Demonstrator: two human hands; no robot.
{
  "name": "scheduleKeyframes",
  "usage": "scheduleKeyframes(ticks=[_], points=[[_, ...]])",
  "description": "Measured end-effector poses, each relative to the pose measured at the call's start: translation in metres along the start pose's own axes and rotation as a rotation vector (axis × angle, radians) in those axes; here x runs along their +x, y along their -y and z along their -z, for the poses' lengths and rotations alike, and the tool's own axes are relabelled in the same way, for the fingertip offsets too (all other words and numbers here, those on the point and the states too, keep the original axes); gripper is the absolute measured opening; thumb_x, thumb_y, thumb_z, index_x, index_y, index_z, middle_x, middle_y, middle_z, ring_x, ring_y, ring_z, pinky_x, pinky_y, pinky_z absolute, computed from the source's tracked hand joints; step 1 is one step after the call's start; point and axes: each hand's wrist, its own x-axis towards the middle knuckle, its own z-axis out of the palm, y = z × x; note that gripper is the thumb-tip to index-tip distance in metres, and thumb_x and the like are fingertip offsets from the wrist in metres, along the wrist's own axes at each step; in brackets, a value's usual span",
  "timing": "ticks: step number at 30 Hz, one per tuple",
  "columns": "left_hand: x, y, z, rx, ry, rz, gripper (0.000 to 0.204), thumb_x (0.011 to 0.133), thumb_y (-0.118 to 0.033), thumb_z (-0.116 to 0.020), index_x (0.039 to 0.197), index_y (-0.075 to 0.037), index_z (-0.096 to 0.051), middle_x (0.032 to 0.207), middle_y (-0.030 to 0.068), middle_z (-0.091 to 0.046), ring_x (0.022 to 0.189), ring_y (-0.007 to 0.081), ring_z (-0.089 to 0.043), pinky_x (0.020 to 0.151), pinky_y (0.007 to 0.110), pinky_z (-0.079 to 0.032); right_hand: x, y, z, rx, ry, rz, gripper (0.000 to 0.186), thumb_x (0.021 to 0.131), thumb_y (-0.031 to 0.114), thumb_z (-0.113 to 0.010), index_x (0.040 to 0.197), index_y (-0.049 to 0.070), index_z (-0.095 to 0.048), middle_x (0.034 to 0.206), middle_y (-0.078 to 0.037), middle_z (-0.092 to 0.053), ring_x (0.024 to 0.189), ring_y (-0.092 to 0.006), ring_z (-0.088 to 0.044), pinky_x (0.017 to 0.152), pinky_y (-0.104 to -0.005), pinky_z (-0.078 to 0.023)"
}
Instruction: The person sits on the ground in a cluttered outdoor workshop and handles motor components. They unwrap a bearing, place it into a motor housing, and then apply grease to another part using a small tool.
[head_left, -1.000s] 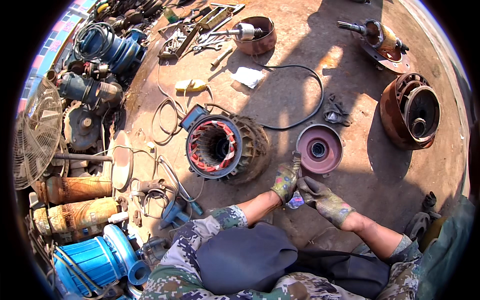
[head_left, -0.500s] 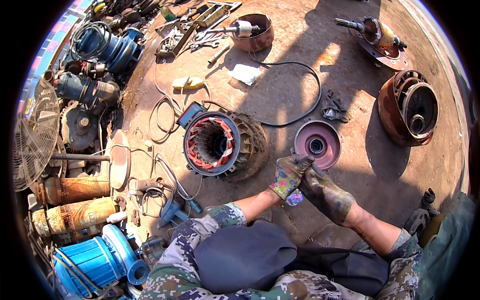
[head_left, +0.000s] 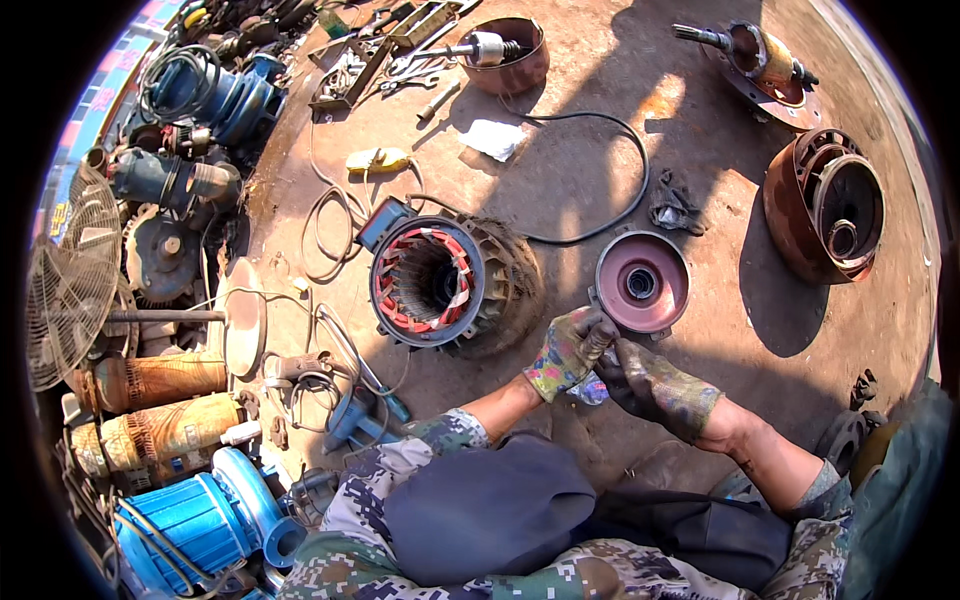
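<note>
My gloved left hand [head_left: 568, 352] and gloved right hand [head_left: 660, 390] meet low centre, both with curled fingers around something small that I cannot make out. A clear, bluish-purple plastic item [head_left: 590, 392] shows just below them. To the left stands an open motor housing [head_left: 490, 290] with red-and-white bound windings [head_left: 420, 325] inside and a terminal box [head_left: 385, 225] on top. Just beyond my fingers lies a round maroon end cover [head_left: 655, 305] with a ring in its centre.
Pumps [head_left: 200, 520], motor parts [head_left: 165, 250] and a caged fan [head_left: 75, 290] crowd the left. Wrenches [head_left: 415, 80], a yellow tool [head_left: 375, 160], a white cloth [head_left: 492, 138] and cables lie ahead. A rusty housing [head_left: 800, 210] and rotor [head_left: 760, 60] sit at right.
My hands have drawn closer together, the left fingers now curled over toward the right hand, which has turned a little. The scene has shifted slightly in view.
</note>
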Motion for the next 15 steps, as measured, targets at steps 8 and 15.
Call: scheduleKeyframes(ticks=[8, 15], points=[[0.003, -0.026, -0.003, -0.059, 0.235, 0.163, 0.017, 0.091, -0.012, -0.077, 0.104, -0.002, -0.074, 0.099, 0.007, -0.073, 0.092, 0.0127, -0.069, 0.077, 0.033, -0.054, -0.002, 0.006, -0.002, -1.107, 0.073, 0.289, 0.049, 0.108, 0.012, -0.051, 0.156, 0.007, -0.041, 0.141, 0.001, -0.055, 0.124, -0.0067, -0.056, 0.104, -0.02, -0.046], [0.005, -0.032, 0.005, 0.187, 0.301, 0.116, 0.019, 0.091, -0.018, -0.077, 0.091, 0.0, -0.071, 0.086, 0.0096, -0.071, 0.078, 0.0146, -0.069, 0.069, 0.034, -0.054, -0.004, 0.051, 0.034, -0.521, 0.087, 0.063, 0.052, 0.108, 0.014, -0.053, 0.158, 0.007, -0.039, 0.144, -0.003, -0.055, 0.124, -0.009, -0.056, 0.105, -0.0218, -0.047]])
